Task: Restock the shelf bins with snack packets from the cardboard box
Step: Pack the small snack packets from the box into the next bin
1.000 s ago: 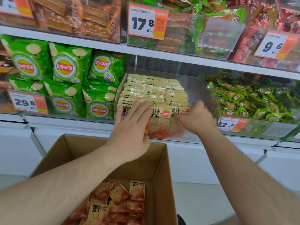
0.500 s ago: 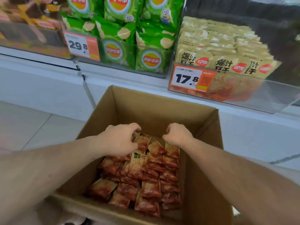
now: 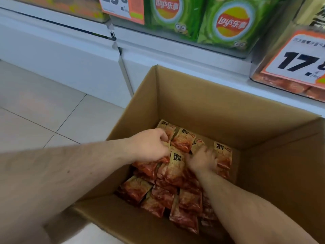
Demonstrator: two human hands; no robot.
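**Both hands down in the box of packets**

Below the shelf edge, an open cardboard box [image 3: 219,106] stands on the pale tiled floor [image 3: 44,111], its far wall close to the white shelf base [image 3: 70,55]. Bare tile lies open to the left of the box; to the right the box wall runs out of view. Inside, the upper walls are bare, with the snack packets [image 3: 158,198] lying loose across the bottom, red and tan, too many and too overlapped to count surely.

Two hands reach in. The left hand [image 3: 149,145] has its fingers curled, pinching the top edges of packets at the far end of the heap. The right hand [image 3: 204,160] lies on packets just beside it, fingers bent down among them; whether they actually grip one cannot be told.

Above, two green Lay's bags [image 3: 228,23] sit in a clear bin, and two orange price tags [image 3: 302,62] show.
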